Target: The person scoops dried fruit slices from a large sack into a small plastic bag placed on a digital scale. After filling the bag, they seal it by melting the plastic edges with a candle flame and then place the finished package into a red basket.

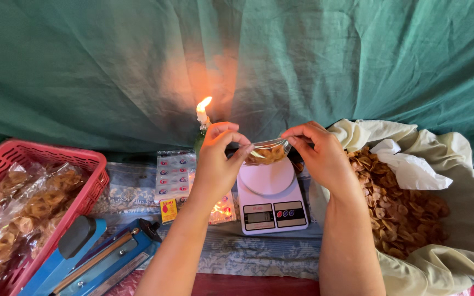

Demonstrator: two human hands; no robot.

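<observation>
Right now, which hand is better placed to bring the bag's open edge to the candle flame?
Probably the left hand: it pinches the small clear bag on the side right beside the lit candle, while the right hand holds the far end.

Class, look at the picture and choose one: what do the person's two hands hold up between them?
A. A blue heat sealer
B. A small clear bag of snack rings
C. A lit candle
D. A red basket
B: the left hand and the right hand each pinch one end of the small clear bag of golden snack rings, held up over the white kitchen scale.
</observation>
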